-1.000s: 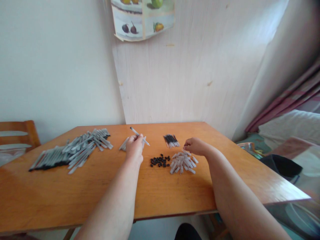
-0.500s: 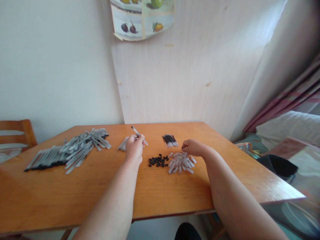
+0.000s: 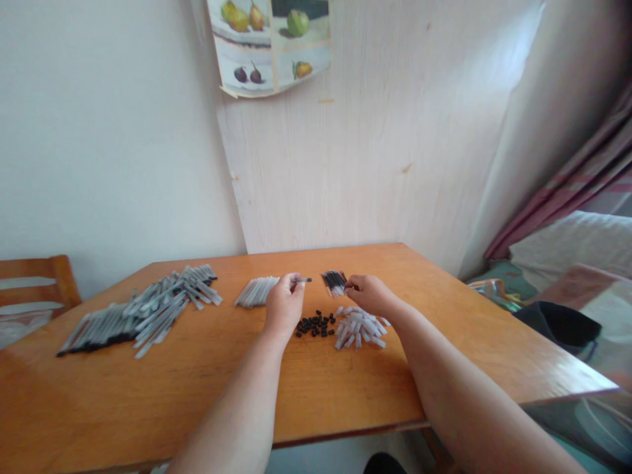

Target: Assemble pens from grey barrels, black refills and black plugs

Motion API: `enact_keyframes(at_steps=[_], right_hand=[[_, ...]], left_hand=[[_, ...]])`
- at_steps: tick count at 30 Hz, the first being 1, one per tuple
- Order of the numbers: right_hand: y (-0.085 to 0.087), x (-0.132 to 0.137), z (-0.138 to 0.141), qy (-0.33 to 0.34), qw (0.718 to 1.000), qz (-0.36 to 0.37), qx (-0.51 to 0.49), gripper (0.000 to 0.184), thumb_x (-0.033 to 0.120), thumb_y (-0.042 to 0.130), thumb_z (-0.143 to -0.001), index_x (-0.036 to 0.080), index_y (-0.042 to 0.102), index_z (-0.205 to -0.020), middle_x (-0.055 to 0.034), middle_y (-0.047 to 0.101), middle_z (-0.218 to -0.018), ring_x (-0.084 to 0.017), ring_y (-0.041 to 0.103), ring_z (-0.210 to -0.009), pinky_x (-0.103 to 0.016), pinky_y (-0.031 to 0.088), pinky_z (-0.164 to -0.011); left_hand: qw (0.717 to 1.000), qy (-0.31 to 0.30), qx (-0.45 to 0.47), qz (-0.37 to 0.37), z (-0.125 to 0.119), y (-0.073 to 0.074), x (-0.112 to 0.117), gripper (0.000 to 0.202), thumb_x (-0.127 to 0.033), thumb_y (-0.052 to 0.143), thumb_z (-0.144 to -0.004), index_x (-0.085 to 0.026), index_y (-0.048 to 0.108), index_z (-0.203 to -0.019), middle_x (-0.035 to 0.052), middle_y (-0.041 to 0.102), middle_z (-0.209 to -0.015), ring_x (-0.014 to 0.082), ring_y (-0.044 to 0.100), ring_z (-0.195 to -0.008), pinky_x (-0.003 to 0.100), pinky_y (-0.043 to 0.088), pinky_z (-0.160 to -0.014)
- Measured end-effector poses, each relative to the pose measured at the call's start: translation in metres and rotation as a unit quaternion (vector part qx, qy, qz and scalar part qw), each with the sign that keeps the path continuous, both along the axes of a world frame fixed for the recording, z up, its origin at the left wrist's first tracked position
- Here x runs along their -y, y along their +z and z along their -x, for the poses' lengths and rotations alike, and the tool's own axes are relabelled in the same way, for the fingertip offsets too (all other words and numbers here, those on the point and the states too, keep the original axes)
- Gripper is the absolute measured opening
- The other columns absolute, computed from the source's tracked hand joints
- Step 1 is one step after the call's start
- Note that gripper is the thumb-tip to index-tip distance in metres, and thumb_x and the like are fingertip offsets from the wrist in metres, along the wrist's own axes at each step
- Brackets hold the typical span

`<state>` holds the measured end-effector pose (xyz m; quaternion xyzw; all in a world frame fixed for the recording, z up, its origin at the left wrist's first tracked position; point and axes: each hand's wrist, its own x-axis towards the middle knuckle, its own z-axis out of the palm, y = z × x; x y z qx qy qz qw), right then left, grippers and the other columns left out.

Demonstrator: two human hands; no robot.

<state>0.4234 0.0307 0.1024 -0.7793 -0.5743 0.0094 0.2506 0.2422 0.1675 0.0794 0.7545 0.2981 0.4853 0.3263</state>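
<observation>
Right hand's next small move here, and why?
Probably pinch one stick from the black bundle and carry it toward the pen barrel. The right hand has its fingertips at that bundle's edge, and the left hand holds the barrel with its end pointing that way.

Pretty bright, soft daylight comes in from right of the counter (image 3: 148, 395), putting a pale sheen on its right corner and only faint shadows on top. The clear caps (image 3: 359, 326) on it look mushy. The curtain (image 3: 587, 178) to its right is smeared and stretched by wide-angle warp.
</observation>
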Motion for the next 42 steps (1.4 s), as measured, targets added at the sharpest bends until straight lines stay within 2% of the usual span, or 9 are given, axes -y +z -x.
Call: enact_keyframes(at_steps=[5, 9, 15, 21, 24, 29, 35, 38, 42], right_hand=[[-0.003, -0.002, 0.01, 0.087, 0.996, 0.029, 0.017, 0.035, 0.016, 0.049, -0.077, 0.024, 0.073, -0.1, -0.0048, 0.07, -0.104, -0.019, 0.061, -0.094, -0.025, 0.041, -0.079], [-0.006, -0.003, 0.011, 0.118, 0.99, 0.082, 0.02, 0.035, 0.014, 0.05, -0.075, 0.024, 0.075, -0.096, -0.0048, 0.071, -0.101, -0.019, 0.063, -0.093, -0.025, 0.043, -0.081], [-0.008, -0.003, 0.006, 0.099, 0.99, 0.096, 0.011, 0.028, 0.014, 0.051, -0.074, 0.023, 0.076, -0.084, -0.0038, 0.073, -0.091, -0.019, 0.063, -0.088, -0.025, 0.043, -0.078], [-0.004, -0.005, 0.012, 0.075, 0.994, -0.019, -0.072, 0.023, 0.015, 0.051, -0.075, 0.018, 0.072, -0.086, -0.0047, 0.071, -0.088, -0.016, 0.061, -0.082, -0.023, 0.042, -0.072], [-0.002, -0.006, 0.023, 0.068, 0.981, -0.063, -0.171, 0.02, 0.025, 0.051, -0.082, 0.015, 0.068, -0.083, -0.0042, 0.068, -0.075, -0.013, 0.058, -0.069, -0.022, 0.041, -0.061], [-0.006, -0.008, 0.04, 0.124, 0.932, -0.052, -0.336, 0.041, 0.051, 0.047, -0.087, 0.014, 0.063, -0.08, -0.0015, 0.06, -0.06, -0.009, 0.047, -0.05, -0.02, 0.034, -0.048], [-0.008, -0.009, 0.047, 0.16, 0.873, -0.065, -0.457, 0.046, 0.058, 0.051, -0.084, 0.013, 0.063, -0.08, 0.0, 0.057, -0.057, -0.007, 0.043, -0.045, -0.02, 0.028, -0.043], [-0.007, -0.008, 0.047, 0.157, 0.869, -0.063, -0.465, 0.04, 0.054, 0.058, -0.08, 0.015, 0.062, -0.078, 0.0017, 0.056, -0.056, -0.007, 0.041, -0.045, -0.02, 0.026, -0.043], [-0.006, -0.007, 0.047, 0.121, 0.883, -0.074, -0.448, 0.037, 0.052, 0.059, -0.078, 0.015, 0.061, -0.077, 0.0029, 0.055, -0.055, -0.006, 0.039, -0.044, -0.02, 0.025, -0.043]], left_hand=[[0.998, -0.001, -0.051, -0.032, 0.0, -0.001, 0.006, 0.028, -0.026, 0.055, -0.084, -0.019, 0.064, -0.109, 0.0097, 0.07, -0.106, 0.0206, 0.065, -0.099, 0.035, 0.048, -0.09], [0.997, 0.002, -0.069, -0.038, -0.001, -0.002, 0.006, 0.029, -0.023, 0.051, -0.085, -0.019, 0.064, -0.111, 0.0099, 0.07, -0.108, 0.0205, 0.064, -0.103, 0.035, 0.047, -0.092], [0.996, 0.006, -0.072, -0.045, -0.002, -0.003, 0.006, 0.032, -0.021, 0.049, -0.085, -0.018, 0.064, -0.114, 0.0104, 0.069, -0.111, 0.0207, 0.063, -0.106, 0.035, 0.046, -0.094], [0.998, 0.002, -0.055, -0.041, -0.003, -0.003, 0.008, 0.033, -0.022, 0.049, -0.086, -0.019, 0.063, -0.116, 0.0099, 0.069, -0.112, 0.0208, 0.063, -0.106, 0.035, 0.046, -0.095], [0.999, -0.006, -0.03, -0.027, -0.002, 0.0, 0.013, 0.033, -0.021, 0.052, -0.084, -0.021, 0.065, -0.114, 0.0098, 0.07, -0.107, 0.0225, 0.064, -0.102, 0.036, 0.046, -0.093], [0.999, -0.032, 0.004, -0.007, -0.003, 0.005, 0.024, 0.033, -0.019, 0.058, -0.079, -0.024, 0.067, -0.111, 0.0092, 0.071, -0.104, 0.0246, 0.064, -0.099, 0.037, 0.045, -0.093], [0.994, -0.029, -0.056, -0.087, -0.004, 0.006, 0.029, 0.038, -0.019, 0.051, -0.083, -0.02, 0.064, -0.119, 0.0131, 0.069, -0.107, 0.0261, 0.062, -0.099, 0.038, 0.045, -0.09], [0.993, -0.035, -0.063, -0.095, -0.005, 0.006, 0.029, 0.04, -0.018, 0.051, -0.083, -0.02, 0.061, -0.122, 0.0137, 0.068, -0.109, 0.0262, 0.062, -0.1, 0.038, 0.045, -0.089], [0.998, -0.05, 0.034, 0.004, -0.008, 0.005, 0.031, 0.053, -0.02, 0.056, -0.081, -0.021, 0.048, -0.134, 0.0118, 0.068, -0.11, 0.0221, 0.063, -0.101, 0.034, 0.046, -0.09]])
